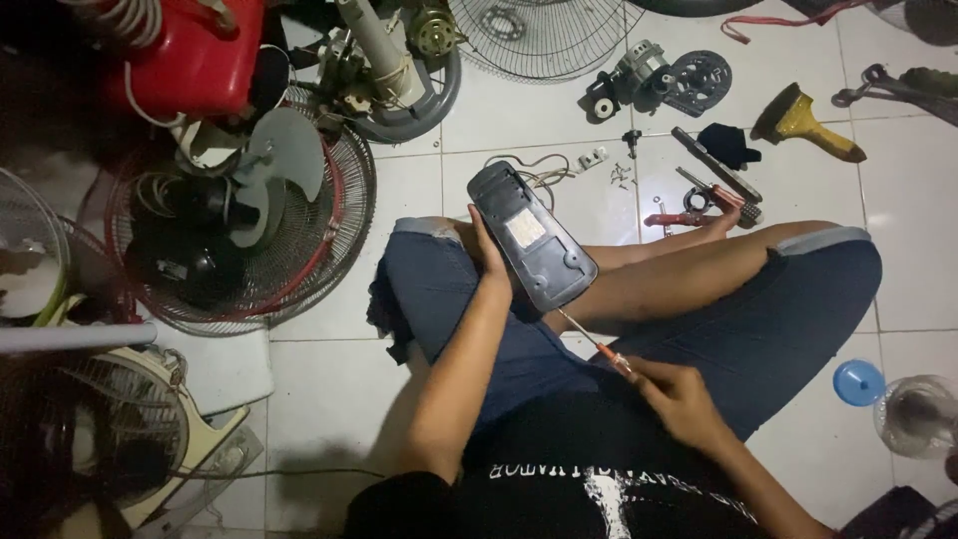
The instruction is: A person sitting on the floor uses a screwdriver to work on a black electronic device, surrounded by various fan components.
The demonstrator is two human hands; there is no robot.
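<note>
Two hands busy: left hand (pixel 491 262) gripped dark grey plastic housing (pixel 531 238); right hand (pixel 677 397) held red-handled screwdriver (pixel 596 347), tip at housing's edge; we judged casing still closed, unscrewing unfinished

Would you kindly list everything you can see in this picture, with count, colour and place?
casing: one, dark grey, oblong, held over the knees
screwdriver: one, red handle, tip at the casing's near end
fan guard with blades: one, wire, grey blades, floor at left
wire fan grille: one, top centre
motor parts: a few, grey and black, floor at top
yellow-handled tool: one, top right
pliers: one, red handles, beyond the knee
red tank: one, top left
blue cap: one, floor at right
tiled floor: white
left hand: grips the casing's edge
right hand: holds the screwdriver handle
</note>
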